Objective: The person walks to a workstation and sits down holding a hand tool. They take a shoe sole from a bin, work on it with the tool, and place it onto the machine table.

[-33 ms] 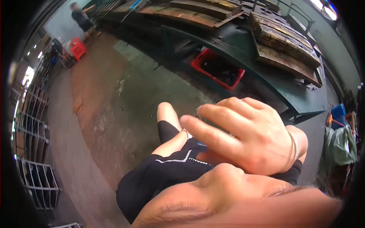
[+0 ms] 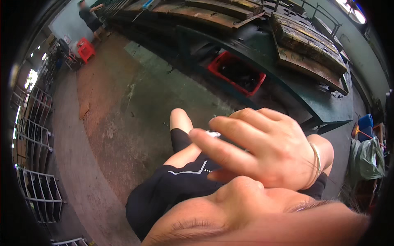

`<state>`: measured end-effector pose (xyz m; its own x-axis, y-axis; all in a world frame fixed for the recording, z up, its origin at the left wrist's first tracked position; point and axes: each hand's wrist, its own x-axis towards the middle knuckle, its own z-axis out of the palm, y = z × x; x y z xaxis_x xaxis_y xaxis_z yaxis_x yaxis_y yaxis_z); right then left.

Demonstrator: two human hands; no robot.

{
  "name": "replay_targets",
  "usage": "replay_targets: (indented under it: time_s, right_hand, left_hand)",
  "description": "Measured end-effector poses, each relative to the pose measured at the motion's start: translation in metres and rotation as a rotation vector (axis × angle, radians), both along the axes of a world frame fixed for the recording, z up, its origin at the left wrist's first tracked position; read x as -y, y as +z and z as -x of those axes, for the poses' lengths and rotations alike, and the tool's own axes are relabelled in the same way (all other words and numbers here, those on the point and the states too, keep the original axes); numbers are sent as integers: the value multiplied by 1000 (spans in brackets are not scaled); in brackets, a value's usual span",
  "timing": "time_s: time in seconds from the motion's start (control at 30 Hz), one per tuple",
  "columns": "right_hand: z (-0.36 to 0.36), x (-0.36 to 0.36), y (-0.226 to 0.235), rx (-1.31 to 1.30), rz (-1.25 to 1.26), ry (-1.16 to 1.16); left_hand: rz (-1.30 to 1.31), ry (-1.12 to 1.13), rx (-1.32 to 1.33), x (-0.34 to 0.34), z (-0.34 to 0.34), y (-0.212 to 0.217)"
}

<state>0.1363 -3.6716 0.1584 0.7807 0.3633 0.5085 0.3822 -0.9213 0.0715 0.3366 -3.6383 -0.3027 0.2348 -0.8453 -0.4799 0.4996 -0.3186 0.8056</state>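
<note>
- One raised right hand (image 2: 262,149) is seen close in front of the wearer's face, its back turned outward; whether the face is touched cannot be told.
- A small white object (image 2: 213,134) is held between the index and middle fingers, which are kept nearly together; most of its length is hidden, and its kind cannot be made out.
- A thin, pale bracelet (image 2: 317,158) is worn at the right wrist.
- The left forearm (image 2: 180,156) is extended across dark clothing (image 2: 164,192); the left hand is hidden behind the right, so the state of its fingers cannot be told.
- Beyond the hands, a dark green worktop (image 2: 304,88) is topped with stacked, worn boards (image 2: 310,39).
- Below the worktop's near edge, a red crate (image 2: 255,89) with dark contents is pictured.
- At far left, a co-worker (image 2: 89,18) in dark clothes is seen with an arm outstretched, near a red chair (image 2: 85,50).
- White-barred racks (image 2: 41,192) are lined along the left; a translucent plastic bag (image 2: 366,158) is hung at right.
</note>
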Motion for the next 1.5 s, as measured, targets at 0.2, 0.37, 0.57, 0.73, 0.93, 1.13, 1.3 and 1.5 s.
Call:
replay_targets:
  time_s: [0.2,0.37,0.57,0.73,0.93,1.13,1.3,1.5]
  right_hand:
    - [-4,-87,13,-40,51,68]
    - [-22,-117,17,75,6,410]
    - [-38,-118,10,292,58,473]
    - [-39,-78,-9,522,137,453]
    - [25,-19,-82,89,-32,476]
    - [26,122,-268,-555,-509,-263]
    - [43,151,-405,-916,-452,-536]
    - [52,152,-404,-994,-945,-467]
  left_hand:
    - [-61,31,7,-23,7,4]
    - [-106,17,9,-33,8,3]
    - [-148,4,2,-34,7,-2]
    - [-272,106,32,-16,19,17]
    - [27,313,-453,-21,57,16]
    - [68,232,-275,9,130,38]
    - [-44,126,-78,14,182,24]
    - [253,100,-59,28,204,31]
